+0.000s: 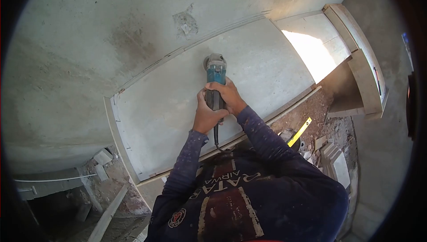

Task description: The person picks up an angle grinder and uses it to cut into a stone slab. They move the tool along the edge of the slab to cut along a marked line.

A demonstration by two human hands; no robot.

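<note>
A teal and grey angle grinder [216, 74] rests over a pale grey slab [262, 64], its head and disc pointing away from me near the wall side. My left hand [207, 114] is wrapped round the dark rear body of the grinder. Further forward, my right hand [230, 94] grips the same body from the right side, fingers closed. The black power cord [216, 136] runs from the tool's back end toward my chest. Whether the disc touches the slab is hidden under the grinder's head.
A plastered wall [133, 15] borders the slab's far side. Wooden boards [121, 139] edge the slab. On the right are a wood-edged raised section [367, 79], a yellow level [300, 132] and stacked tiles [334, 162]. Rubble and a loose plank [108, 215] lie lower left.
</note>
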